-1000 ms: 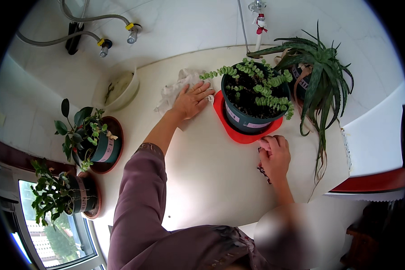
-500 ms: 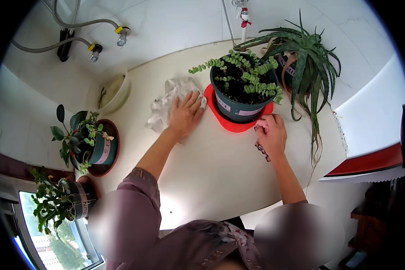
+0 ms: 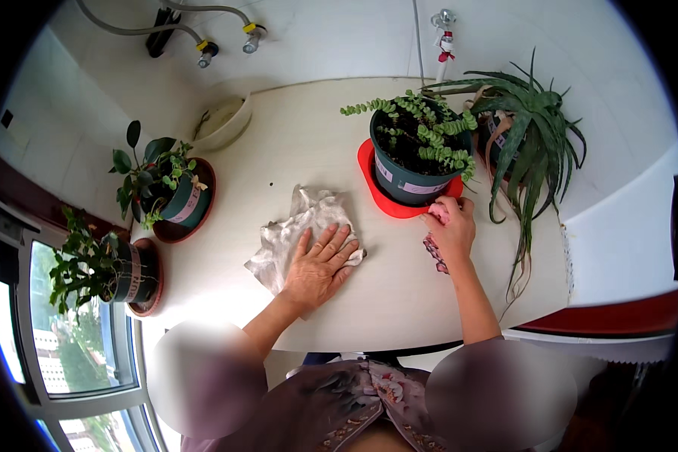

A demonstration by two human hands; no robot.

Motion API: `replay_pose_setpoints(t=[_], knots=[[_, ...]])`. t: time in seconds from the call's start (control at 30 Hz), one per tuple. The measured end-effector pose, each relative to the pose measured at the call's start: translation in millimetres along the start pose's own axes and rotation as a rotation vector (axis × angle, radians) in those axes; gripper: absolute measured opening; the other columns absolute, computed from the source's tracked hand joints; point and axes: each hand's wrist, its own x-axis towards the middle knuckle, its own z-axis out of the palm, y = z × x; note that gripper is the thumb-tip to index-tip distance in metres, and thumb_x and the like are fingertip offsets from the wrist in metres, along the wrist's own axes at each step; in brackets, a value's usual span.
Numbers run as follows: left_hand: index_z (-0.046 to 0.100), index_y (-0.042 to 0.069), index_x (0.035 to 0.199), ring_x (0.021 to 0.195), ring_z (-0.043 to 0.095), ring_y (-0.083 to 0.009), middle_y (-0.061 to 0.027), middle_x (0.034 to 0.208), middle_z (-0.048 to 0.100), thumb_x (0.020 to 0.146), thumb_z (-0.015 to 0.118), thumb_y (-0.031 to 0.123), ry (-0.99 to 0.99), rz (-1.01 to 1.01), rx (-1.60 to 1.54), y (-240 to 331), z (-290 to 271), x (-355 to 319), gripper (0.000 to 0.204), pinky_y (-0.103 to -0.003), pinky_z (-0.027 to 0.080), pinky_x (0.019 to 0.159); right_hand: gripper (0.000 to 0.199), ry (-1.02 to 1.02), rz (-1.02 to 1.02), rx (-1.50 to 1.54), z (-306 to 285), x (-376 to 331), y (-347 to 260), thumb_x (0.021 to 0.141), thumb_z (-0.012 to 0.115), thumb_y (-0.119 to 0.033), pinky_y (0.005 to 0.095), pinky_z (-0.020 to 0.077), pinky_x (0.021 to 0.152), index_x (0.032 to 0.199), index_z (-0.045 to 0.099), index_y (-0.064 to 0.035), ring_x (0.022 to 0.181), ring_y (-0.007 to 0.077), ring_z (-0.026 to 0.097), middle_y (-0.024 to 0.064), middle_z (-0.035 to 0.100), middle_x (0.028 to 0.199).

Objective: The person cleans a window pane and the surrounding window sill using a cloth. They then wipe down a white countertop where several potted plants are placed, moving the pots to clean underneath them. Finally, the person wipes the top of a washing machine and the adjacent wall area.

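My left hand (image 3: pixel 316 275) lies flat with spread fingers on a crumpled whitish rag (image 3: pixel 286 237) on the pale tabletop. At the near right rim of a red saucer (image 3: pixel 390 205), my right hand (image 3: pixel 453 230) is closed around a crumpled pink patterned cloth (image 3: pixel 433 255), part of which sticks out below the fingers. Whether those fingers also grip the saucer cannot be told. In the saucer stands a dark green pot (image 3: pixel 407 177) of soil, with a trailing succulent (image 3: pixel 444 135) growing over its rim.
A drooping aloe (image 3: pixel 531 128) stands at the back right. At the left are two potted plants (image 3: pixel 184 203) (image 3: pixel 124 275) on saucers beside a window (image 3: pixel 83 346). A pale basin (image 3: pixel 230 124) sits in the back left corner, below hoses and valves (image 3: pixel 252 38) on the wall.
My left hand has drawn the rag toward me, away from the red saucer. My right hand stays by the saucer's rim. The whole view has shifted.
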Motion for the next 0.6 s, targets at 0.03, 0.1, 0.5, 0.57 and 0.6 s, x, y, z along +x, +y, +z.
replay_pose_setpoints(t=[0.03,0.1,0.5,0.57,0.6], knots=[[0.042,0.020,0.143,0.143,0.023,-0.0211,-0.0024,0.154,0.029,0.095,0.048,0.035,0.001,-0.007,0.010,1,0,0,0.050,-0.051,0.012,0.115,0.043,-0.016,-0.005,0.005,1,4,-1,0.063,0.084,-0.023,0.0420,0.0507,0.075,0.099,0.064,-0.0127,0.089,0.0326,0.061,0.0137,0.054,0.102],[0.042,0.021,0.142,0.143,0.023,-0.0210,-0.0026,0.154,0.030,0.095,0.048,0.034,-0.005,-0.010,0.025,1,0,1,0.050,-0.051,0.012,0.115,0.042,-0.049,-0.024,0.015,3,11,2,0.063,0.084,-0.023,0.0423,0.0509,0.075,0.098,0.064,-0.0125,0.088,0.0329,0.061,0.0137,0.054,0.101],[0.049,0.022,0.137,0.141,0.028,-0.0221,-0.0030,0.151,0.035,0.093,0.049,0.037,0.004,-0.070,-0.072,8,-9,8,0.046,-0.049,0.013,0.115,0.035,-0.129,-0.161,0.035,48,76,-25,0.065,0.083,-0.026,0.0446,0.0518,0.070,0.091,0.063,-0.0129,0.081,0.0346,0.061,0.0153,0.053,0.093],[0.050,0.022,0.137,0.141,0.028,-0.0226,-0.0032,0.150,0.036,0.093,0.049,0.037,-0.008,-0.075,-0.079,9,-9,10,0.047,-0.049,0.013,0.115,0.036,-0.157,-0.182,0.014,64,87,-27,0.065,0.083,-0.028,0.0448,0.0521,0.070,0.091,0.063,-0.0125,0.080,0.0354,0.061,0.0163,0.053,0.094],[0.050,0.022,0.137,0.141,0.028,-0.0229,-0.0033,0.150,0.036,0.092,0.050,0.037,-0.013,-0.081,-0.079,9,-9,12,0.047,-0.049,0.013,0.115,0.037,-0.181,-0.145,0.006,68,92,-34,0.064,0.083,-0.030,0.0447,0.0520,0.070,0.090,0.063,-0.0119,0.080,0.0357,0.061,0.0165,0.054,0.094]])
